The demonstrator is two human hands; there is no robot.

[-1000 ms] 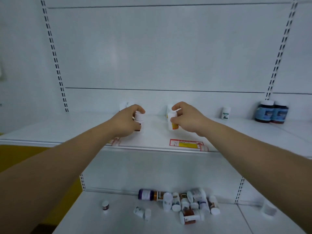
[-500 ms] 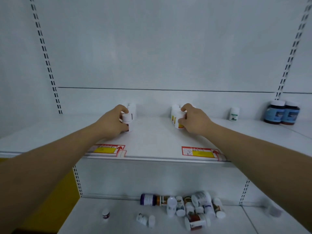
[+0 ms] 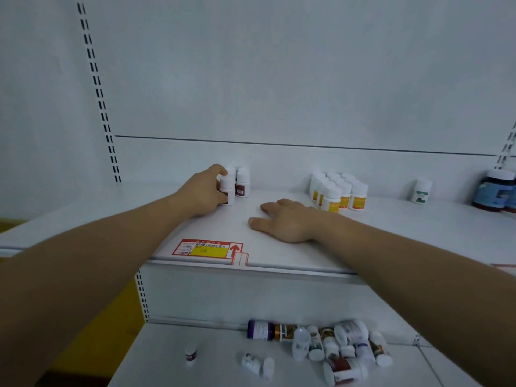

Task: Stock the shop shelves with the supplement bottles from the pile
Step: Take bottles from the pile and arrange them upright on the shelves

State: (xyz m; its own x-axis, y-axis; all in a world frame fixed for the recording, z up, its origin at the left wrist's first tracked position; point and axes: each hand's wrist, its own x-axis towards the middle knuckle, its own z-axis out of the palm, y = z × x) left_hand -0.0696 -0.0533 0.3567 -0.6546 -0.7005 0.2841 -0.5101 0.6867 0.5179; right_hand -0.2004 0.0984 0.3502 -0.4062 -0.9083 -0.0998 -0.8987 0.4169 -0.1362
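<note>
Your left hand (image 3: 205, 192) grips a brown-label bottle (image 3: 227, 188) left of the yellow-label group (image 3: 337, 192), your right hand (image 3: 284, 223) rests flat and empty; next, I think, release and reach to the pile (image 3: 329, 347) below.

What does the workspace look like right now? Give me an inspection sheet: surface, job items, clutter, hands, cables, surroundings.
Surface: white metal upper shelf with a red and yellow price label at its front edge; white lower shelf beneath.
Job's things: small white brown-labelled bottles stand upright at the back; white yellow-labelled bottles stand grouped in rows; pile of mixed supplement bottles lies on the lower shelf.
Clutter: lone white green-labelled bottle; dark blue-labelled jars at far right.
Grippers: left hand grips one brown-labelled bottle; right hand rests flat, empty.
Cables: nothing seen.
Surroundings: white back panel with slotted uprights.
</note>
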